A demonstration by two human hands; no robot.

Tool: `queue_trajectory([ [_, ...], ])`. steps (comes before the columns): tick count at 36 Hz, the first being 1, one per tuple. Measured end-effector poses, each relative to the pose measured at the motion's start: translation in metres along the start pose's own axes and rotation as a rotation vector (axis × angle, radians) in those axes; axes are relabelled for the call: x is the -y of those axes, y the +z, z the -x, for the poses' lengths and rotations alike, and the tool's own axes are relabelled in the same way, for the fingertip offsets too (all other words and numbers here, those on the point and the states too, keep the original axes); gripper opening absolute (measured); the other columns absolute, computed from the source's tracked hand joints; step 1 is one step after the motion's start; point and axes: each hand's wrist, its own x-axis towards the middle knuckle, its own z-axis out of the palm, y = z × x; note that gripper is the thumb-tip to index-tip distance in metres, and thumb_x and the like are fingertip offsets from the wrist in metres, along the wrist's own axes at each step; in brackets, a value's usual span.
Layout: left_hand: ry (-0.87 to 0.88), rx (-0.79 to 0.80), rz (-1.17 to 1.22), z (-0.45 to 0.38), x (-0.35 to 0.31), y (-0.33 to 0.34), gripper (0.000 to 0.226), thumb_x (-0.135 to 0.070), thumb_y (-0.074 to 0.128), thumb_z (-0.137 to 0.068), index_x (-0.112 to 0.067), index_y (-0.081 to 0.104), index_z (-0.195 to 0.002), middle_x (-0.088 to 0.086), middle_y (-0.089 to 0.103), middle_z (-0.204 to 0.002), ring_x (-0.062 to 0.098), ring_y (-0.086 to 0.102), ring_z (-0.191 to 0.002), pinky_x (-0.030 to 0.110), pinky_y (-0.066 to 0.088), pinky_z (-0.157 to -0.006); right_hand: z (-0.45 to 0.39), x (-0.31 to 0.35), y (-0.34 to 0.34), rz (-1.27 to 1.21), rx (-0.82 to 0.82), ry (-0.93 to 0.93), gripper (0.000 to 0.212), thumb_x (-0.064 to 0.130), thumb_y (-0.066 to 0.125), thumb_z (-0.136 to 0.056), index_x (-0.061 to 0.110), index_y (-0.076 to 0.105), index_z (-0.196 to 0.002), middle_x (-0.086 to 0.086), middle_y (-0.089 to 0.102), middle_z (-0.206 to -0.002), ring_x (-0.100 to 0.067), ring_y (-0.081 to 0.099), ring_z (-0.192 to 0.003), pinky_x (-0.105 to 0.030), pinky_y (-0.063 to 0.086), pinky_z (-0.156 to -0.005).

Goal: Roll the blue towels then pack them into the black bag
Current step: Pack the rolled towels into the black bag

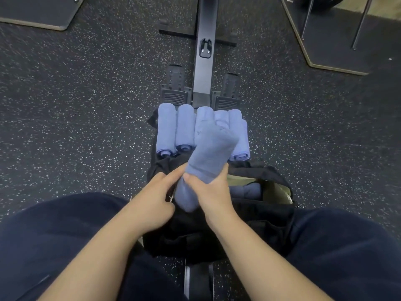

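The right hand [211, 192] grips a rolled blue towel [207, 161], fingers and thumb curled round its lower half, and holds it tilted above the black bag [217, 233] so that its upper end leans away toward the right. The left hand [155, 203] lies just beside it on the bag's left part; its forefinger stretches out to touch the towel's side, while the other fingers curl down at the dark fabric — whether they pinch the bag's edge cannot be told.

The bag sits between the person's knees [54, 231], which are in dark trousers. Its opening [269, 190] shows on the right, with a pale lining, and another blue towel [247, 191] already lies inside. The held towel and the right hand cover much of the opening's left side.

Beyond the bag, a row of rolled blue towels [176, 129] lies side by side, ends toward the person; the raised towel hides the middle of the row. Just behind the row stand the two footrests [174, 92] of a rowing machine, one on either side of its long dark rail [205, 40], which runs away up the middle of the view.

All this rests on a black speckled rubber floor [76, 109]. Dark mats with pale edges lie at the upper left [39, 11] and upper right [334, 40] — thin metal legs [360, 25] stand on the right one.
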Motion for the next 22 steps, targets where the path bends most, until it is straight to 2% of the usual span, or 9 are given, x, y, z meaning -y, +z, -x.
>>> queue_trajectory([
  [2,0.007,0.015,-0.012,-0.001,-0.001,0.0,0.105,0.006,0.047,-0.071,-0.074,0.011,-0.127,-0.001,0.043,-0.09,-0.003,0.044,-0.087,0.015,0.036,-0.079,-0.004,-0.001,-0.004,-0.087,0.013,0.01,0.054,0.022,0.07,-0.056,0.028,0.041,-0.1,0.002,0.061,-0.102,-0.006,0.061,-0.088,-0.024,0.049,-0.08],
  [5,-0.01,0.019,-0.005,-0.001,-0.002,0.0,0.101,0.001,0.052,-0.072,-0.071,0.006,-0.126,-0.006,0.041,-0.091,-0.006,0.044,-0.089,0.015,0.035,-0.079,-0.008,0.004,-0.014,-0.094,-0.011,-0.012,0.052,0.024,0.069,-0.058,0.031,0.039,-0.1,0.006,0.06,-0.105,-0.005,0.06,-0.092,-0.025,0.049,-0.082],
  [7,-0.02,0.015,0.014,0.0,-0.003,-0.001,0.094,-0.007,0.053,-0.074,-0.07,0.003,-0.122,-0.009,0.04,-0.093,-0.006,0.044,-0.09,0.015,0.033,-0.079,-0.009,0.009,-0.019,-0.071,-0.061,-0.051,0.053,0.022,0.077,-0.068,0.032,0.036,-0.101,0.015,0.056,-0.104,0.005,0.058,-0.092,-0.018,0.048,-0.082],
  [9,-0.029,0.019,0.021,0.001,-0.004,-0.001,0.093,-0.004,0.054,-0.079,-0.065,0.002,-0.125,-0.009,0.039,-0.094,-0.005,0.044,-0.091,0.011,0.032,-0.077,-0.01,0.013,-0.021,-0.102,-0.134,-0.091,0.047,0.013,0.072,-0.083,0.03,0.033,-0.103,0.019,0.05,-0.107,0.017,0.053,-0.089,-0.005,0.043,-0.076],
  [13,-0.067,0.01,0.015,0.001,-0.006,0.0,0.095,0.003,0.051,-0.08,-0.057,0.002,-0.136,-0.008,0.04,-0.096,0.0,0.044,-0.09,0.011,0.032,-0.079,-0.014,0.009,-0.02,-0.039,-0.218,-0.16,0.051,0.015,0.061,-0.091,0.025,0.022,-0.122,0.009,0.039,-0.124,0.004,0.045,-0.106,0.007,0.028,-0.079],
  [16,-0.067,0.0,0.025,0.0,-0.006,0.002,0.096,0.002,0.051,-0.078,-0.053,0.006,-0.141,-0.003,0.044,-0.104,0.009,0.047,-0.099,0.02,0.034,-0.087,-0.012,-0.003,-0.012,0.048,-0.163,-0.191,0.069,0.012,0.062,-0.09,0.009,0.016,-0.141,0.005,0.031,-0.13,0.012,0.033,-0.109,0.008,0.019,-0.085],
  [18,-0.063,-0.007,0.033,0.0,-0.005,0.003,0.094,-0.009,0.051,-0.073,-0.056,0.006,-0.14,-0.001,0.045,-0.111,0.01,0.048,-0.103,0.023,0.037,-0.091,-0.007,-0.012,-0.005,0.104,-0.122,-0.203,0.074,0.015,0.068,-0.087,0.014,0.018,-0.141,0.001,0.035,-0.136,0.006,0.035,-0.116,0.002,0.023,-0.093],
  [20,-0.054,-0.023,0.051,-0.001,-0.004,0.003,0.096,-0.018,0.046,-0.064,-0.061,0.005,-0.139,-0.001,0.047,-0.12,0.011,0.05,-0.109,0.028,0.04,-0.098,-0.001,-0.025,0.002,0.138,-0.089,-0.205,0.067,0.021,0.071,-0.08,0.034,0.027,-0.129,-0.003,0.046,-0.133,-0.008,0.048,-0.117,-0.014,0.037,-0.099],
  [22,-0.021,-0.017,0.093,-0.004,-0.003,0.003,0.1,-0.016,0.046,-0.061,-0.057,0.01,-0.145,0.003,0.05,-0.128,0.014,0.05,-0.116,0.034,0.041,-0.104,0.006,-0.039,0.002,0.178,-0.043,-0.221,0.07,0.015,0.074,-0.076,0.046,0.029,-0.12,0.0,0.052,-0.128,-0.014,0.055,-0.115,-0.027,0.045,-0.098],
])
